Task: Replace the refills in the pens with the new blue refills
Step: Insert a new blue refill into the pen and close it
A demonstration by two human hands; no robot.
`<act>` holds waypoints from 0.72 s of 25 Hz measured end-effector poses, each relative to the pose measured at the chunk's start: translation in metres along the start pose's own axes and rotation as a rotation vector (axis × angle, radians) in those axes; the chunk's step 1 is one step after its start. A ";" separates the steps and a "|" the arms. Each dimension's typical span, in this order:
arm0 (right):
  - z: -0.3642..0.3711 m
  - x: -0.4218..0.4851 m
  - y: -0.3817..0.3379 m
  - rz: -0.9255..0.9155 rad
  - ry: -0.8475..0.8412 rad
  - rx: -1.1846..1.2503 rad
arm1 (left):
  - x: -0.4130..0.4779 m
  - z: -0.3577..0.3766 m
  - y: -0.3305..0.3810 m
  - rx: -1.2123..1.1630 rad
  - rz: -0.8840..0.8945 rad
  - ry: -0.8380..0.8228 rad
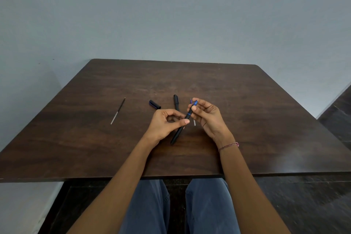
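Gripping the pen (178,133): the left hand (163,125) pinches the black barrel between thumb and forefinger, grip clamped on it; the right hand (208,117) pinches the blue front end between thumb and fingertips, grip clamped on the same pen
Pen's look: uncapped; slim black barrel with a blue section and blue tip at the upper end
Pen's place: over the middle of the surface (266,119); tilted, tip pointing away and to the right, rear end low; whether that end touches the wood cannot be told
Half-hidden refill (194,122): thin pale tube behind the right fingers; clear end shows below them; held or lying, cannot tell
Second pen (176,101): black; lying just beyond the left hand, near end hidden by it
Cap (154,104): black with a blue clip; lying left of the second pen, apart from it
Loose refill (118,111): thin; dark at the far end, pale at the near end; alone, well to the left
Surface's look: dark brown wood grain
Bracelet (228,145): braided, on the right wrist
Trousers (209,205): blue, below the near edge
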State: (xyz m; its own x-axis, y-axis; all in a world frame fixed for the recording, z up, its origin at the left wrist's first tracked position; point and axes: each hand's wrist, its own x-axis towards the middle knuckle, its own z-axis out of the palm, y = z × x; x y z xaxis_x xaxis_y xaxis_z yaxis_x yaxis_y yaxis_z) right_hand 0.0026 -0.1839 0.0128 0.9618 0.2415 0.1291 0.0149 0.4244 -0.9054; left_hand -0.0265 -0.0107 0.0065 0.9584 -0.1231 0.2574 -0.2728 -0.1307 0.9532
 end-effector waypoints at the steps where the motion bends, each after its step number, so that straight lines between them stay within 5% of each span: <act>1: 0.001 0.000 0.001 -0.001 0.023 -0.029 | 0.000 0.000 0.000 0.007 0.002 -0.008; 13: -0.001 -0.002 -0.004 0.029 -0.207 0.104 | 0.000 0.000 0.004 -0.021 -0.009 0.001; 18: 0.001 -0.003 -0.003 0.027 -0.179 0.080 | 0.000 -0.001 0.001 -0.008 -0.013 -0.002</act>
State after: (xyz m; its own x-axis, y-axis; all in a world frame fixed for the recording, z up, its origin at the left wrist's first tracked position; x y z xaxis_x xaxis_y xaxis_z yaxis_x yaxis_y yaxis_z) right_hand -0.0005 -0.1851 0.0157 0.8975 0.4018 0.1819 -0.0384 0.4821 -0.8753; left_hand -0.0271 -0.0095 0.0079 0.9617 -0.1235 0.2446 -0.2595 -0.1240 0.9577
